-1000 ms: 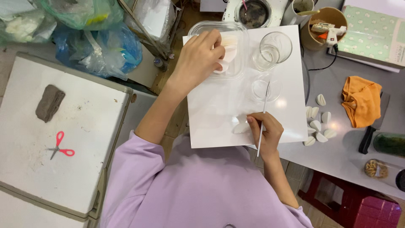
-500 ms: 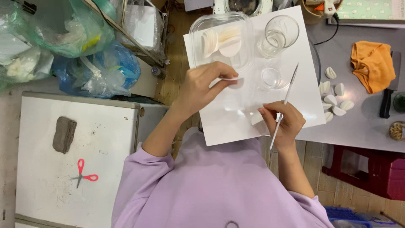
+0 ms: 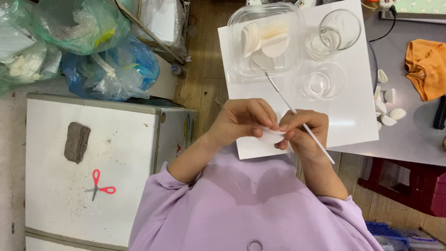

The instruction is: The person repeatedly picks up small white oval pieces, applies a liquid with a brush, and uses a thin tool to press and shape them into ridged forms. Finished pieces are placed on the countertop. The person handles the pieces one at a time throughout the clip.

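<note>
Thin white disc (image 3: 272,135), pinched by both hands (image 3: 274,124)

Wood plank floor (image 3: 204,69) at 12 o'clock, grey surface (image 3: 409,139) at 3, white cabinet (image 3: 93,139) at 9, red stool (image 3: 418,186) at 4, even light.

- I see a clear glossy plastic rectangular tub (image 3: 265,42) beside a clear smooth glass tumbler (image 3: 335,33).
- Matt white sheet (image 3: 344,116) covers the smooth grey desk (image 3: 413,139).
- Crumpled orange cloth (image 3: 426,67) looks soft.
</note>
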